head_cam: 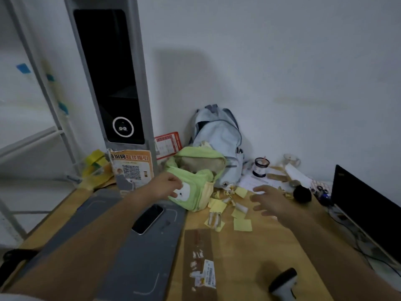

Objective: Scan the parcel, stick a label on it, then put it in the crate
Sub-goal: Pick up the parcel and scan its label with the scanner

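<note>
The left hand (167, 185) grabs the green bag (195, 192), maybe to clear room. The right hand (269, 200) is spread open above yellow notes (242, 224). I see no parcel yet.

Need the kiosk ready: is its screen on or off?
Off: the kiosk screen is black; only a white ring below glows.

The bag (195, 187) is lime green with a white patch, the backpack (219, 135) pale blue. Yellow notes (242, 224) dot the tan desk (249, 257). The mat (138, 257) is grey, the phone (148, 218) black, the QR poster (132, 168) orange and white, and the handheld scanner (283, 283) black and white.
</note>
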